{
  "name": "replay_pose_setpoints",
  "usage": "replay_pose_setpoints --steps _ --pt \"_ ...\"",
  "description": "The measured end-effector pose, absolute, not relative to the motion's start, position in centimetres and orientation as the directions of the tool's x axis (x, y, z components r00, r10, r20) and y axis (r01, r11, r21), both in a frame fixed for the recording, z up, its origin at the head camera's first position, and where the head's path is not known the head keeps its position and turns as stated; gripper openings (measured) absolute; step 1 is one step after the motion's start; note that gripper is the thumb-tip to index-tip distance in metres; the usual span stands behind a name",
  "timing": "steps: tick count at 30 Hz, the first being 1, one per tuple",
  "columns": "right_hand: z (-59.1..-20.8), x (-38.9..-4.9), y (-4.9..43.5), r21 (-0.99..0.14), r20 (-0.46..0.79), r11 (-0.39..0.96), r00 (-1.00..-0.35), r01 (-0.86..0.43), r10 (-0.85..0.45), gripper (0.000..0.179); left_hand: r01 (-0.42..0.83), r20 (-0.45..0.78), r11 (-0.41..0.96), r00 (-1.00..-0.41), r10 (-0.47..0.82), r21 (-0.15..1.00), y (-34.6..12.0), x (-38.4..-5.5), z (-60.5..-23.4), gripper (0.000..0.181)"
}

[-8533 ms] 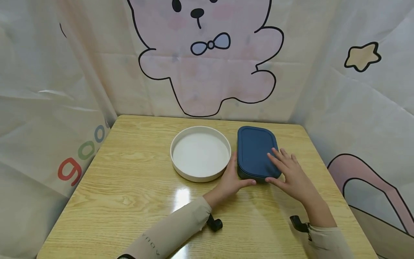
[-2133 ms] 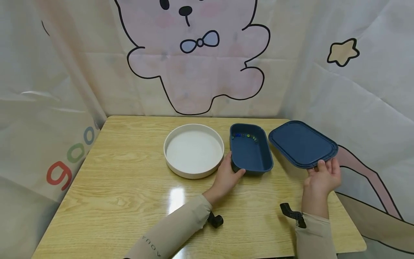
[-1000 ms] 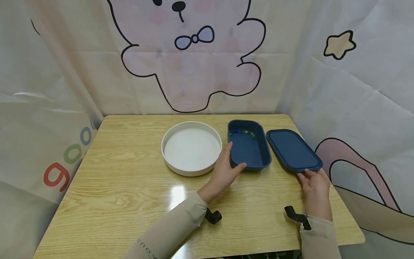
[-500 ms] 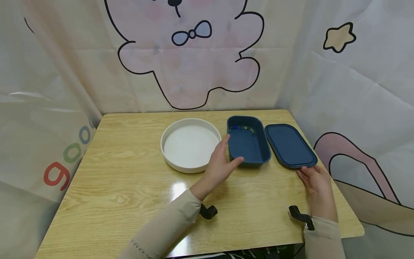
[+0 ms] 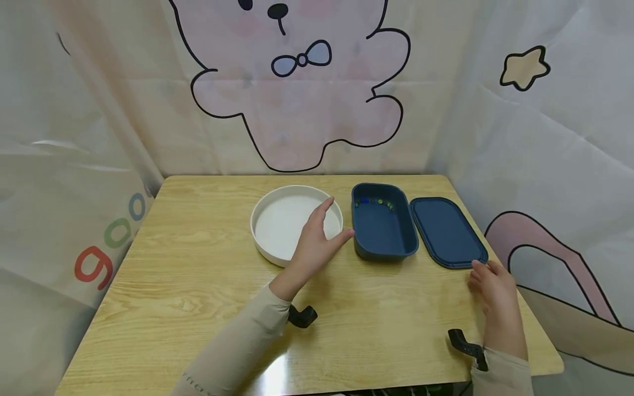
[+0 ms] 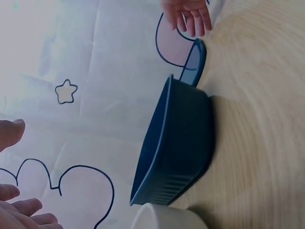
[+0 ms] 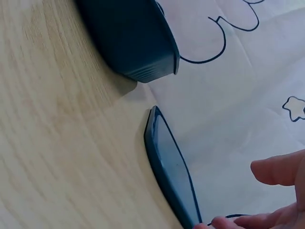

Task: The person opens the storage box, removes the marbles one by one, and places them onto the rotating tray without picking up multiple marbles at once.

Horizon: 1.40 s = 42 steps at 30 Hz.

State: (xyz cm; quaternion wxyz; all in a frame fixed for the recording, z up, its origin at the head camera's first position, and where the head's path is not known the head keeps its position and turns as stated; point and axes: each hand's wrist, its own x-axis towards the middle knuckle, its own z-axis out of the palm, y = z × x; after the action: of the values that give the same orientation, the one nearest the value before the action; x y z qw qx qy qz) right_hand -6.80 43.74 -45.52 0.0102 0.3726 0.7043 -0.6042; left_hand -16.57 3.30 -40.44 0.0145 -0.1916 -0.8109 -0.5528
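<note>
My left hand (image 5: 312, 247) hovers over the right side of a round white dish (image 5: 274, 225), fingers spread and holding nothing. Just right of it stands a dark blue rectangular box (image 5: 386, 236) with its top off. Several small blue and green-yellow beads or marbles (image 5: 379, 202) lie along the far end inside. The box's blue lid (image 5: 448, 234) lies flat on the table to the right. At the lid's near right corner is my right hand (image 5: 497, 294), fingers loosely bent. In the right wrist view, its fingertips are right at the edge of the lid (image 7: 169, 171).
The wooden table (image 5: 188, 308) runs back to a cloth backdrop (image 5: 317, 126) printed with a cartoon bear. Similar cloth hangs along both sides. A black wrist mount (image 5: 302, 317) sticks out from the left sleeve, another mount (image 5: 465, 346) from the right.
The lid, first on the box, was lifted off by my right hand and laid down at right; that hand has released it. My left hand has moved left from the box to over the dish.
</note>
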Motion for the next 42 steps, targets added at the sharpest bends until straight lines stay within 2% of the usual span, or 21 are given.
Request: replay_pose_setpoints --steps 4,7,12,17,26,32,38,42 --pt "-44.8 -6.6 43.2 -0.871 -0.406 0.031 -0.754 0.49 0.516 0.096 0.339 0.247 0.318 -0.922 0.297 0.885 2.2 -17.2 -39.6 0.086" --pt "-44.3 -7.1 42.7 -0.903 -0.332 0.063 -0.782 0.426 0.527 0.084 0.352 0.256 0.322 -0.918 0.305 0.879 1.4 -17.9 -39.2 0.086" --pt "-43.2 -8.3 41.1 -0.97 -0.187 0.029 -0.82 0.24 0.542 0.056 0.356 0.257 0.349 -0.919 0.298 0.867 -0.5 -18.6 -38.9 0.089" --pt "-42.3 -9.5 39.3 -0.996 -0.055 0.027 -0.856 0.081 0.513 0.04 0.343 0.255 0.369 -0.93 0.265 0.864 -2.5 -18.8 -38.8 0.09" --pt "-39.6 -12.7 37.0 -0.984 0.073 0.178 -0.899 0.006 0.432 0.038 0.287 0.223 0.36 -0.952 0.21 0.888 -5.8 -19.0 -38.5 0.096" --pt "-39.0 -14.5 35.7 -0.98 0.125 0.192 -0.928 -0.059 0.351 0.037 0.273 0.203 0.359 -0.954 0.22 0.892 -7.7 -19.2 -39.1 0.103" --pt "-38.7 -15.9 34.7 -0.972 0.19 0.193 -0.929 -0.133 0.319 0.03 0.291 0.213 0.371 -0.948 0.237 0.882 -9.4 -19.2 -39.5 0.105" --pt "-38.6 -16.7 33.8 -0.953 0.233 0.255 -0.931 -0.162 0.282 0.037 0.288 0.2 0.382 -0.946 0.254 0.878 -10.9 -19.2 -40.0 0.108"
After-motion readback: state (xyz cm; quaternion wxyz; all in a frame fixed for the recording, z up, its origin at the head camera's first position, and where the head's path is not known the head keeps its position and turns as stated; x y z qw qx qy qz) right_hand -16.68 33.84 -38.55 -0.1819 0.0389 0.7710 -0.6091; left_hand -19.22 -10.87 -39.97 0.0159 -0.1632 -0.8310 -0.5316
